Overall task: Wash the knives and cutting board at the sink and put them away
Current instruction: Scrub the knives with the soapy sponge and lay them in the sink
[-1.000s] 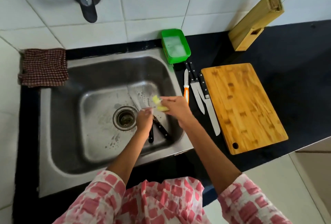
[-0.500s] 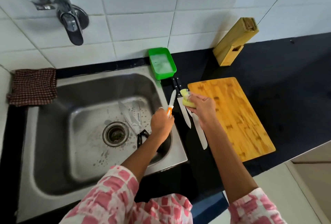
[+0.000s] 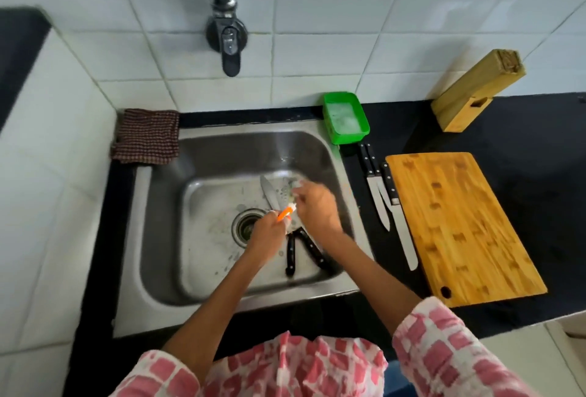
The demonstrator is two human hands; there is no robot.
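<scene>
White tiles back a steel sink (image 3: 152, 269) set into a black bench (image 3: 507, 130), with a tap (image 3: 226, 38) on the wall above.

Half a second ago the left hand (image 3: 269, 238) was lifting the orange knife (image 3: 284, 213) from the bench beside the board (image 3: 459, 225); now that knife is over the basin, gripped by its handle. The right hand (image 3: 317, 209), which carried the sponge across, is closed at the knife's blade end. The sponge itself is blurred here and I cannot make it out. I judge that scrubbing of this knife is just starting.

Two black-handled knives (image 3: 293, 254) lie in the basin by the drain, one blade (image 3: 269, 195) showing past the hands. Two more knives (image 3: 385, 203) wait on the bench between sink and board, so washing is perhaps half through, and the board is untouched. A knife block (image 3: 475, 92) leans against the wall, likely where the knives go. A green tub (image 3: 361, 136) of suds sits at the sink's corner, and a checked cloth (image 3: 146, 136) hangs at the far rim.

No brand, label or writing is readable anywhere.
</scene>
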